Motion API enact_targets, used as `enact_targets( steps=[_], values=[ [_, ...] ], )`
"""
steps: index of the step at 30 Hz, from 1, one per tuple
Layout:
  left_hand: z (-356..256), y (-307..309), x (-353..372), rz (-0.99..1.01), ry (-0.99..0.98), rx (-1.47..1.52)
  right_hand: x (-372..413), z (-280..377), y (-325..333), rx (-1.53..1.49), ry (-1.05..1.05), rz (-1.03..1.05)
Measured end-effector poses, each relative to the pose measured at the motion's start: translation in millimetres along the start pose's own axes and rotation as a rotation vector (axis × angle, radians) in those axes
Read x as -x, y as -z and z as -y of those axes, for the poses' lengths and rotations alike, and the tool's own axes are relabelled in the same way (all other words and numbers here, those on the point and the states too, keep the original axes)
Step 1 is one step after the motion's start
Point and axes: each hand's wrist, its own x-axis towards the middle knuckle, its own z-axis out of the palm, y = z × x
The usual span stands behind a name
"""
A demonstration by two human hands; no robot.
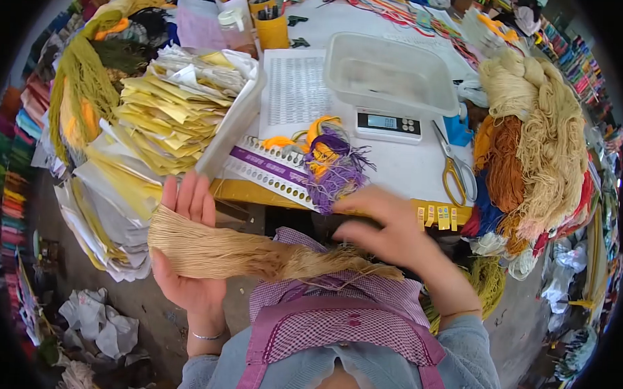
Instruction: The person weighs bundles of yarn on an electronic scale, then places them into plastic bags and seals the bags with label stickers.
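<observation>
A skein of beige thread (213,246) lies across my lap side, level in front of my apron. My left hand (185,286) holds its wide left end, fingers stretched up behind the strands and thumb in front. The right end of the skein narrows into loose, frayed strands over the apron. Just above that end is my right hand (392,228), blurred by motion, thumb and fingers apart with nothing seen between them. At the table edge, near my right fingertips, lies a bundle of purple and orange thread (336,164) on a punched white card (271,169).
A digital scale (388,125) stands before a clear plastic tub (390,91). Scissors (456,175) lie to its right. Beige and brown skeins (534,120) hang over the right edge. Stacked yellow papers (170,114) fill a bin at left. A printed sheet (297,84) lies mid-table.
</observation>
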Motion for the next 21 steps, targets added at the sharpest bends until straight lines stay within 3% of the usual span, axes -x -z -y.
enact_targets(
  steps=[2, 4, 5, 6, 7, 8, 10, 11, 13, 15, 17, 19, 21],
  values=[
    [-6.5, -20.9, -4.2, -0.004, -0.123, -0.052, -7.9, 8.4, -38.6, -0.17, 0.065, 0.245],
    [-23.9, -26.7, -4.2, -0.029, -0.21, -0.166, -6.4, -4.4, -88.7, -0.328, 0.159, 0.283],
    [-33.2, -33.3, -4.8, -0.08, -0.259, -0.097, -2.7, -10.8, -105.6, -0.35, 0.148, 0.347],
    [-47.0, -33.8, -6.2, -0.08, -0.296, 0.095, -0.1, -14.8, -111.5, -0.306, 0.012, 0.545],
    [-60.7, -34.4, -7.4, -0.081, -0.329, 0.287, 4.1, -22.3, -116.5, -0.308, 0.019, 0.547],
    [-69.5, -40.7, -10.0, -0.272, -0.437, -0.279, 10.3, -31.9, -119.6, -0.32, -0.022, 0.583],
    [-85.2, -38.5, -13.2, -0.378, -0.552, -0.316, 19.4, -46.2, -116.3, -0.333, -0.06, 0.621],
    [-96.2, -7.6, -4.0, 0.005, -0.469, 0.203, 25.3, -52.1, -111.8, -0.278, -0.05, 0.539],
    [-82.6, 5.6, -0.8, -0.265, -0.479, -0.525, 32.8, -59.2, -102.6, -0.223, -0.041, 0.453],
    [-72.7, 25.1, 5.3, -0.231, -0.425, -0.574, 35.9, -59.8, -92.1, 0.026, -0.15, 0.354],
    [-67.9, 31.5, 6.0, -0.149, -0.431, -0.738, 32.9, -43.6, -76.2, 0.076, -0.193, 0.347],
    [-70.8, 23.9, 3.7, -0.242, -0.437, -0.646, 31.1, -26.2, -62.1, 0.026, 0.035, 0.029],
    [-74.9, 20.6, -1.8, -0.416, -0.385, -0.396, 26.9, -14.0, -48.0, 0.035, 0.086, -0.006]
  ],
)
